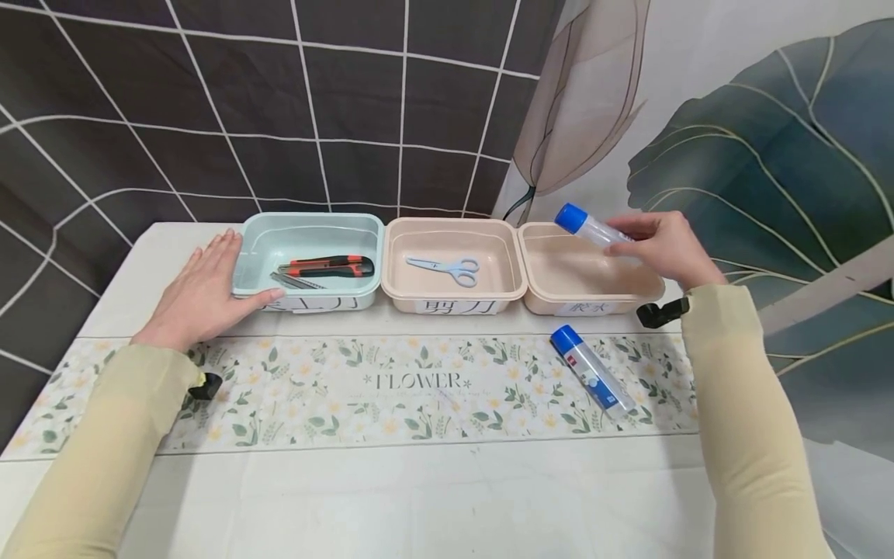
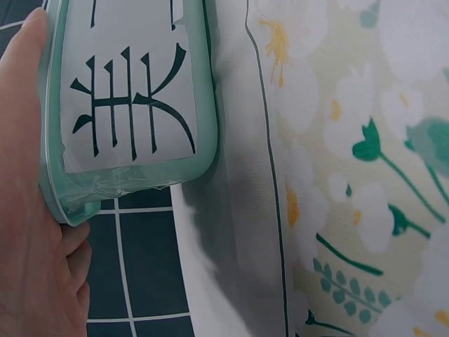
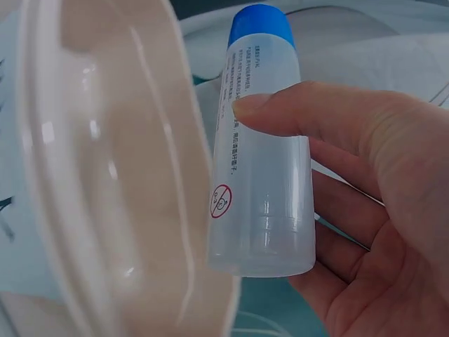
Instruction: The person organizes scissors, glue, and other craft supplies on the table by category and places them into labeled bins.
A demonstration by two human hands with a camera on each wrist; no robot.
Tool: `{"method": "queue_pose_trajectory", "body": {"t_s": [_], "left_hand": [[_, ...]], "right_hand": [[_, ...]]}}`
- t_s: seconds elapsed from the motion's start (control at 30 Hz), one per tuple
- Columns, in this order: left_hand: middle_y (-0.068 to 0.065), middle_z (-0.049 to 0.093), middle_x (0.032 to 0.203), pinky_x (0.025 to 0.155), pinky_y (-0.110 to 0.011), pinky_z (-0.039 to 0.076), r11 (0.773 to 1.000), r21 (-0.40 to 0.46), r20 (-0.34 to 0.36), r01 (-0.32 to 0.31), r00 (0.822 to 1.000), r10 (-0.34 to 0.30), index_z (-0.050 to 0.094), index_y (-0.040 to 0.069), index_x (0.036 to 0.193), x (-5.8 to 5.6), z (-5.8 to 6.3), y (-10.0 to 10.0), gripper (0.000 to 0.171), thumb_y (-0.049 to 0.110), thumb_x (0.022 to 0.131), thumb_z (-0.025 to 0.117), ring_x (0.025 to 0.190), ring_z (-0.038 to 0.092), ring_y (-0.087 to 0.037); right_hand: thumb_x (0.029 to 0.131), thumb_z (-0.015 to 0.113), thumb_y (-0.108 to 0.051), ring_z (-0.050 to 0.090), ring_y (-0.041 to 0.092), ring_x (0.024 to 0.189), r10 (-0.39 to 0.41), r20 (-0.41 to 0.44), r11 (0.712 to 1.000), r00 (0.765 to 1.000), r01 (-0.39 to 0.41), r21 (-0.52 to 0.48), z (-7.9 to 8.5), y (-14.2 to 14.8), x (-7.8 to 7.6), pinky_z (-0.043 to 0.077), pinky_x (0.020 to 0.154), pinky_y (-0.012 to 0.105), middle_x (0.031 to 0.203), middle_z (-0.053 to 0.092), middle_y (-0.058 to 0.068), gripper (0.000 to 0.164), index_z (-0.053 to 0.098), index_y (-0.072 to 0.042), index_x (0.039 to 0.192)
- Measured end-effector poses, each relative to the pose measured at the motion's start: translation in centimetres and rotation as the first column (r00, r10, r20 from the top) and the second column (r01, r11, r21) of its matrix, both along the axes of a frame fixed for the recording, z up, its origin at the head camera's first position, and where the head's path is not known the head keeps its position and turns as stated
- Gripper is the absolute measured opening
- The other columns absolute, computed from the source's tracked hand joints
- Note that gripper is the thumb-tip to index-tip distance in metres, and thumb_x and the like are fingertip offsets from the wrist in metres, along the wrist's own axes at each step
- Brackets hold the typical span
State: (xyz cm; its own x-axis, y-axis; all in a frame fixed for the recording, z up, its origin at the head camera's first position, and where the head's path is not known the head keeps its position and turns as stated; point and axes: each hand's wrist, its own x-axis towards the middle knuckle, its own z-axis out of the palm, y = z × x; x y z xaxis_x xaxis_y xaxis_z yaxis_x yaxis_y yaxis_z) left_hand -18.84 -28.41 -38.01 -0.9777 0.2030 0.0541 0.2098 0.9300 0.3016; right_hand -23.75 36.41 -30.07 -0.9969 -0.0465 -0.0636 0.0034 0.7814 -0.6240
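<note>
My right hand pinches a clear glue bottle with a blue cap between thumb and fingers. The bottle is tilted over the right-hand pink bin, whose front carries a paper label. Against the left side of the mint bin lies my left hand, fingers extended along its wall and thumb by the front rim. Inside that bin are black-and-orange utility knives and grey blades. A pair of blue scissors lies in the middle pink bin.
A second glue bottle lies on the floral runner in front of the right bin. The three labelled bins stand in a row on the white table. Behind them hangs a dark grid-patterned cloth.
</note>
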Motion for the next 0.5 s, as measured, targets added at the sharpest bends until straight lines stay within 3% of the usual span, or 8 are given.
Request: {"method": "queue_pose_trajectory", "body": {"t_s": [0.17, 0.3, 0.4, 0.5], "left_hand": [[-0.030, 0.005, 0.165, 0.124, -0.050, -0.003, 1.000, -0.003, 0.003, 0.001, 1.000, -0.001, 0.004, -0.008, 0.159, 0.0, 0.0, 0.1, 0.114, 0.070, 0.093, 0.054, 0.152, 0.004, -0.044], [-0.030, 0.005, 0.165, 0.124, -0.050, -0.004, 1.000, -0.003, 0.001, 0.000, 1.000, 0.000, 0.004, -0.008, 0.159, 0.0, 0.0, 0.0, 0.114, 0.070, 0.093, 0.054, 0.152, 0.004, -0.043], [-0.030, 0.005, 0.165, 0.124, -0.049, -0.004, 1.000, -0.005, 0.003, 0.000, 1.000, 0.000, 0.004, -0.008, 0.159, 0.0, 0.0, 0.0, 0.114, 0.070, 0.093, 0.054, 0.152, 0.004, -0.043], [-0.030, 0.005, 0.165, 0.124, -0.049, -0.004, 1.000, -0.009, 0.004, 0.001, 1.000, -0.001, 0.003, -0.009, 0.159, 0.0, 0.0, 0.0, 0.114, 0.070, 0.093, 0.054, 0.152, 0.003, -0.043]], "right_hand": [[0.087, 0.082, -0.040, 0.059, 0.026, 0.109, 0.030, 0.028, 1.000, 0.999, -0.030, -0.003, -1.8, 0.5, -0.2, 0.052, 0.086, 0.018, 0.134, 0.063, 0.012, 0.059, 0.066, -0.013, 0.138], [0.089, 0.082, -0.032, 0.058, 0.028, 0.110, 0.063, 0.062, 0.998, 0.996, -0.063, -0.001, -3.1, 0.3, -0.8, 0.050, 0.083, 0.013, 0.134, 0.062, 0.013, 0.053, 0.067, -0.011, 0.135], [0.091, 0.080, -0.023, 0.057, 0.031, 0.109, 0.084, 0.090, 0.996, 0.992, -0.085, 0.005, -3.7, 0.0, -1.1, 0.052, 0.083, 0.016, 0.133, 0.061, 0.015, 0.048, 0.067, -0.008, 0.135], [0.092, 0.079, -0.018, 0.056, 0.033, 0.107, 0.088, 0.113, 0.996, 0.990, -0.090, 0.015, -4.1, -0.4, -1.3, 0.055, 0.091, 0.028, 0.132, 0.061, 0.017, 0.046, 0.067, -0.007, 0.135]]}}
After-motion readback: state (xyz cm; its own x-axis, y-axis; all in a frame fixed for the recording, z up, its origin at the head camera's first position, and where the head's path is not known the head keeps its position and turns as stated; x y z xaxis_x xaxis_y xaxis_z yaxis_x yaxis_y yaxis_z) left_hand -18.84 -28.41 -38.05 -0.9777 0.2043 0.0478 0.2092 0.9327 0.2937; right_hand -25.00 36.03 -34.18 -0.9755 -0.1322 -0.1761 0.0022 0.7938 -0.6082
